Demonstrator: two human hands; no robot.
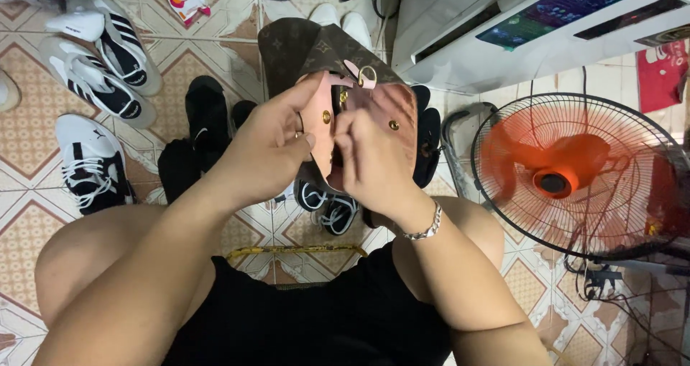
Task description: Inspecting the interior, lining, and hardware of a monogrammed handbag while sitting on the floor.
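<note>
Both hands at frame centre: left hand [266, 150] pinches the wallet's [374, 107] pink flap, right hand [374, 161] clamps its lower edge (fan [575, 175] right, sneakers [93, 85] upper left).

fan blades [568, 166] – blurred | black shoes [205, 132] – partly hidden by forearm | printer [532, 28] – cut off at top

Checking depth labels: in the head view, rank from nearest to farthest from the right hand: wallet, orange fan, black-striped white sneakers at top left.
1. Wallet: held in the right hand, touching its fingers.
2. Orange fan: on the floor, toward the right edge of the view.
3. Striped sneakers: top left corner, past the left hand.
</note>
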